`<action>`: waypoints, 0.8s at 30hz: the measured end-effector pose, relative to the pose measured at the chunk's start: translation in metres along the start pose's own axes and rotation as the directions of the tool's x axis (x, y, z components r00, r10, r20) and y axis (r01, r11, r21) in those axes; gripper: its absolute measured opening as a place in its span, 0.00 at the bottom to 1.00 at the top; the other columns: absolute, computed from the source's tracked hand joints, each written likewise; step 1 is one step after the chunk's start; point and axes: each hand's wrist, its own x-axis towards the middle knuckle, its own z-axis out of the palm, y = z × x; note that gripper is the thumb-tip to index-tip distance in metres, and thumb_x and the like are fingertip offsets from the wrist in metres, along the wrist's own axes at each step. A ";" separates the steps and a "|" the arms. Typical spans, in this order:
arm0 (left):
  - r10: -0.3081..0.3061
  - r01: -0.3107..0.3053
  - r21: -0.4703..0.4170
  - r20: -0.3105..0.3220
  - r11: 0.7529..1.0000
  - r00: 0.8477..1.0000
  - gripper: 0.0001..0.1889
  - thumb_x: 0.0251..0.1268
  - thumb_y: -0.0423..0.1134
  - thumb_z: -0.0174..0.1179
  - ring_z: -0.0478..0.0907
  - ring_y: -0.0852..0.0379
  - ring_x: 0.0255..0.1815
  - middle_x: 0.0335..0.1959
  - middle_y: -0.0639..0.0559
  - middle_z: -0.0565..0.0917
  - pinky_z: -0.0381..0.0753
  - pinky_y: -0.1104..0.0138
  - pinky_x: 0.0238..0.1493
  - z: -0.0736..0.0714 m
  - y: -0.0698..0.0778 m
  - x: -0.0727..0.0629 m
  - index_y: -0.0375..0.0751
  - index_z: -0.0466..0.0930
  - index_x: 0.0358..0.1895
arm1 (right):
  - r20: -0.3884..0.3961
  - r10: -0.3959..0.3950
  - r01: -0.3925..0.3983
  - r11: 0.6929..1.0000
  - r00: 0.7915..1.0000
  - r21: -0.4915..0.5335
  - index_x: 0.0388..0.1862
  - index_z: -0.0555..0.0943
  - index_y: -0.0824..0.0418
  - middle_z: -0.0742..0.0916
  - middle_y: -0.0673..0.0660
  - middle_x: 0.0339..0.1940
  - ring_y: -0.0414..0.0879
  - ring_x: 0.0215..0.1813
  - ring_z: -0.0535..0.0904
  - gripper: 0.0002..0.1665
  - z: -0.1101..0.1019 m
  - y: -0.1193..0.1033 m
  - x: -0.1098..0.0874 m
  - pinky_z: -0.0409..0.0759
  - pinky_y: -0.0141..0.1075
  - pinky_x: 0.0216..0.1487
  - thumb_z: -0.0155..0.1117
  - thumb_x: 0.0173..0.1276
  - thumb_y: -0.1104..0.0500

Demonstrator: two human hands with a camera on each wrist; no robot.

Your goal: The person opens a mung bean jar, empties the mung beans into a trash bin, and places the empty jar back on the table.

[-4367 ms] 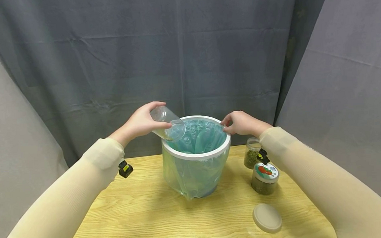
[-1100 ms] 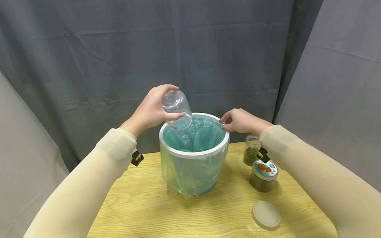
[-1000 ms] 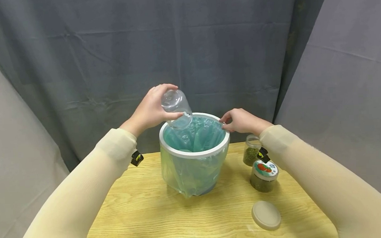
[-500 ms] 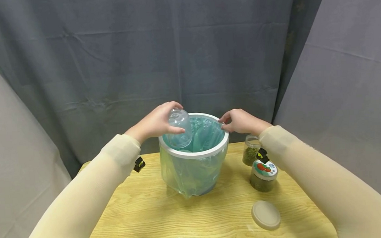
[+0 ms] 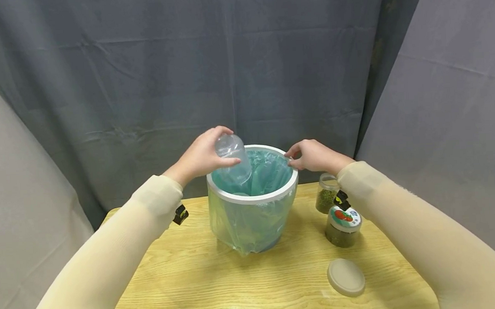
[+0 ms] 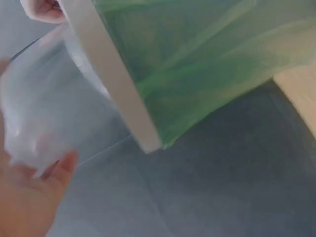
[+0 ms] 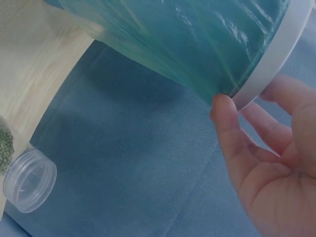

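Observation:
My left hand (image 5: 203, 154) grips a clear plastic jar (image 5: 232, 151), tilted mouth down with its lower part inside the opening of a trash can (image 5: 249, 200). In the left wrist view the jar (image 6: 59, 103) looks see-through, its mouth behind the white rim. A green plastic bag lines the can and hangs over its outside, held by the white ring at the top. My right hand (image 5: 311, 156) pinches the can's rim at the right, thumb outside and fingers over the ring, as the right wrist view shows with the rim (image 7: 269, 59).
Right of the can, an uncovered clear jar (image 5: 326, 197) holds green granules. In front of it stands a lidded jar (image 5: 343, 228) with a tomato picture on its lid. A beige lid (image 5: 346, 277) lies nearer on the wooden table (image 5: 186, 277). Grey curtains surround the table.
Over several seconds the left hand has tipped the jar further mouth down and moved it right over the can. It dipped lower, then rose slightly. The right hand stays on the rim.

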 end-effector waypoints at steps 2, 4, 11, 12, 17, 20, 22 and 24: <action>-0.017 0.014 0.039 0.085 0.999 0.996 0.36 0.53 0.50 0.78 0.78 0.46 0.59 0.59 0.44 0.82 0.78 0.53 0.62 0.005 0.000 0.000 0.42 0.75 0.64 | 0.004 0.004 -0.004 1.000 1.000 0.004 0.63 0.83 0.64 0.86 0.66 0.58 0.47 0.42 0.88 0.21 0.000 0.000 0.000 0.84 0.42 0.46 0.66 0.74 0.58; -0.029 0.021 0.059 0.136 0.998 0.990 0.36 0.53 0.51 0.78 0.79 0.46 0.58 0.60 0.44 0.83 0.78 0.54 0.62 0.008 0.000 0.000 0.42 0.76 0.64 | 0.006 0.003 -0.003 1.000 1.000 0.001 0.63 0.83 0.64 0.86 0.66 0.58 0.46 0.41 0.88 0.21 0.000 0.000 -0.001 0.84 0.41 0.46 0.66 0.74 0.58; -0.037 0.033 0.040 0.120 0.999 0.992 0.36 0.52 0.50 0.78 0.78 0.47 0.59 0.60 0.44 0.82 0.78 0.54 0.62 0.008 0.003 -0.001 0.43 0.76 0.64 | -0.002 -0.010 0.010 1.000 1.000 0.000 0.62 0.83 0.63 0.87 0.65 0.57 0.47 0.41 0.89 0.20 0.001 -0.001 -0.003 0.83 0.41 0.45 0.65 0.74 0.58; -0.038 0.033 0.040 0.117 0.999 0.992 0.36 0.52 0.51 0.78 0.78 0.47 0.59 0.60 0.45 0.82 0.78 0.54 0.63 0.008 0.002 -0.001 0.43 0.76 0.64 | -0.001 -0.009 0.009 1.000 1.000 0.001 0.62 0.83 0.63 0.87 0.65 0.57 0.48 0.41 0.89 0.20 0.001 0.000 -0.003 0.83 0.41 0.45 0.65 0.74 0.58; -0.063 0.062 0.020 0.085 0.998 0.994 0.37 0.52 0.50 0.79 0.78 0.48 0.60 0.60 0.46 0.81 0.78 0.55 0.63 0.004 0.000 -0.001 0.44 0.75 0.65 | 0.002 -0.003 0.003 1.000 1.000 0.014 0.63 0.83 0.63 0.87 0.65 0.58 0.49 0.42 0.89 0.21 0.001 0.000 -0.003 0.84 0.42 0.46 0.66 0.75 0.58; -0.065 0.064 0.005 0.068 0.998 0.996 0.38 0.52 0.50 0.79 0.78 0.48 0.59 0.60 0.45 0.81 0.78 0.54 0.63 0.002 -0.001 -0.002 0.43 0.74 0.65 | 0.005 0.003 -0.003 1.000 1.000 0.022 0.63 0.83 0.63 0.87 0.65 0.58 0.52 0.44 0.89 0.21 0.001 0.000 -0.004 0.84 0.43 0.47 0.65 0.75 0.58; -0.065 0.065 -0.001 0.054 0.998 0.996 0.38 0.52 0.50 0.79 0.78 0.48 0.59 0.60 0.45 0.81 0.78 0.54 0.63 0.001 -0.001 -0.003 0.43 0.74 0.65 | 0.007 0.007 -0.008 1.000 1.000 0.024 0.63 0.83 0.63 0.86 0.65 0.58 0.53 0.45 0.89 0.21 0.001 0.000 -0.004 0.84 0.43 0.48 0.65 0.75 0.58; -0.078 0.079 -0.015 0.026 0.997 0.997 0.38 0.52 0.51 0.79 0.78 0.48 0.59 0.60 0.45 0.81 0.78 0.54 0.62 0.000 -0.001 -0.004 0.44 0.74 0.65 | 0.007 0.009 -0.010 1.000 1.000 0.023 0.63 0.83 0.63 0.86 0.65 0.58 0.53 0.46 0.89 0.21 0.001 0.000 -0.004 0.84 0.43 0.48 0.65 0.75 0.58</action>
